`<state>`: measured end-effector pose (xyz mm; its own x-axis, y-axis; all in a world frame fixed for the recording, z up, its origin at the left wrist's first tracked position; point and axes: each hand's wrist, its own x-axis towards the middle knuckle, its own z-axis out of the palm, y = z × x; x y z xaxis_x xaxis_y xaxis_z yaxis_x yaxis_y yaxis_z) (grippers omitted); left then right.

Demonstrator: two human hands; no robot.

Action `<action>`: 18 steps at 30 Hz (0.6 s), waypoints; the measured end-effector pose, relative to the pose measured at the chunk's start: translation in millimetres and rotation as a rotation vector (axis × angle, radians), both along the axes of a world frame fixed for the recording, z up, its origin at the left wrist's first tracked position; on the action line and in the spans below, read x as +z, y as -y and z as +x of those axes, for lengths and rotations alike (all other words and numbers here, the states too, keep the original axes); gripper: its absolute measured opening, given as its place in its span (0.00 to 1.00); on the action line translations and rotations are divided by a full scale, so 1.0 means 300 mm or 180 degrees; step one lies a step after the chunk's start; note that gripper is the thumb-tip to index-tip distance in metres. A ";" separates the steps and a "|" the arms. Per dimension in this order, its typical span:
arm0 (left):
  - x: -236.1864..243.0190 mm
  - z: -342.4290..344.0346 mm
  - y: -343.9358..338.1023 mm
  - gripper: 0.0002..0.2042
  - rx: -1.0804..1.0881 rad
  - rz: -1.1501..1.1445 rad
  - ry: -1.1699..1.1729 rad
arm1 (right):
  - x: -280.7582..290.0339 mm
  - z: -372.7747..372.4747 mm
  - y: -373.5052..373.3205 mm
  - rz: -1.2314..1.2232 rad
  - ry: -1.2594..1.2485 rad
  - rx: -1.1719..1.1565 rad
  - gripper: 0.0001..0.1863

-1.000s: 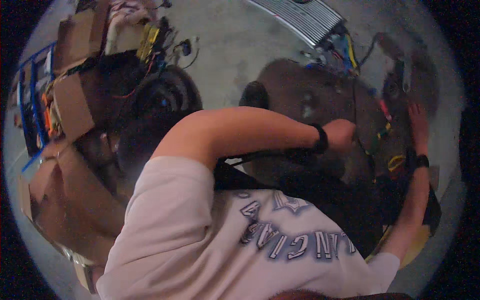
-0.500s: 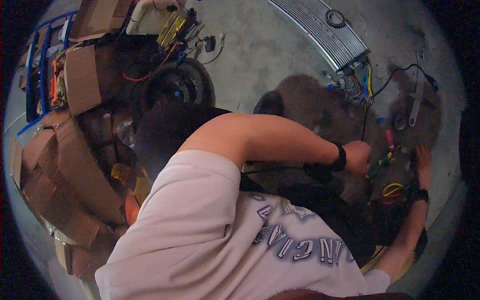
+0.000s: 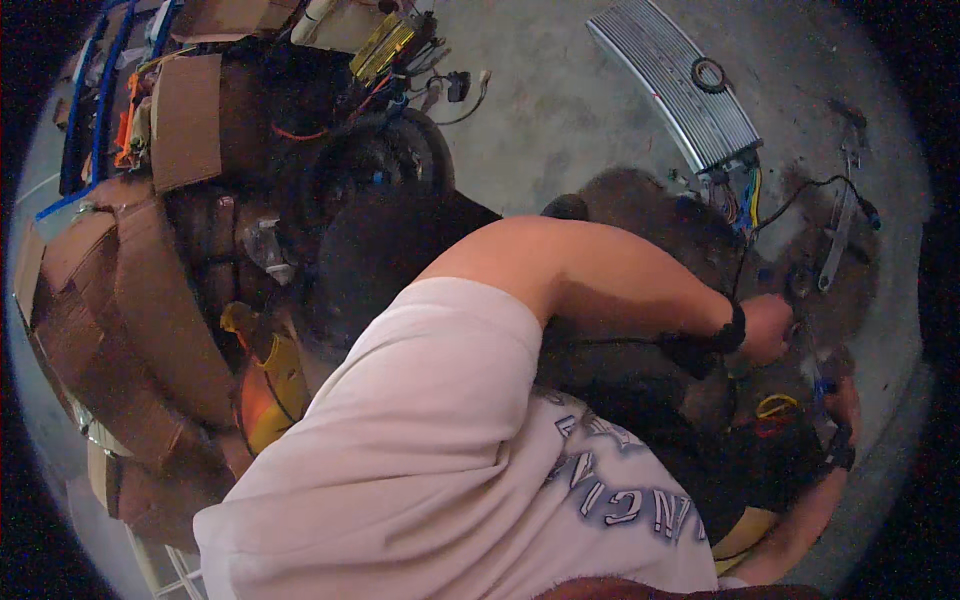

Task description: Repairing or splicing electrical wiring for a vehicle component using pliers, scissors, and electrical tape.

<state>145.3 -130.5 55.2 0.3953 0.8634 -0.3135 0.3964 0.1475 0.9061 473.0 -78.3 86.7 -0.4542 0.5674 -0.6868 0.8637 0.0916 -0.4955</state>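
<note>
My left hand is a closed fist at the right, its arm reaching across in front of me; what it grips is hidden. Below it and further right, my right hand is curled beside a small blue piece, dim and partly covered. Between the hands and my body lie loops of yellow and red wire. Beyond my left hand a long metal wrench rests on the floor, and a black cable runs past it to a bundle of coloured wires.
A ribbed silver metal box with a dark ring on it lies at the far right of centre. Left stand a small black wheel, cardboard boxes, a blue rack and a yellow part with wires.
My left hand has moved right and slightly down. My right hand has drawn nearer and its fingers have curled. The red-handled tool and green-yellow wires near my left hand no longer show.
</note>
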 end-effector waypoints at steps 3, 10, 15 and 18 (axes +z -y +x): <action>-0.021 0.065 -0.047 0.15 -0.0321 0.0040 -0.0098 | 0.099 -0.007 -0.043 -0.0389 -0.0123 -0.0101 0.24; 0.150 0.076 -0.054 0.25 0.0903 -0.0241 0.0384 | 0.262 -0.316 0.021 -0.0354 -0.1363 -0.2097 0.21; 0.299 0.035 -0.117 0.24 0.0688 -0.0519 0.0894 | 0.298 -0.374 0.030 -0.0525 -0.1653 -0.1781 0.20; 0.236 0.031 -0.142 0.18 0.1079 -0.0148 0.1477 | 0.303 -0.481 0.047 -0.0043 -0.1561 -0.2241 0.21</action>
<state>154.6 -87.8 126.1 0.2040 0.9553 -0.2139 -0.1175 0.2408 0.9634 328.6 -92.3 177.5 -0.2465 0.8218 -0.5138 0.4050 -0.3943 -0.8250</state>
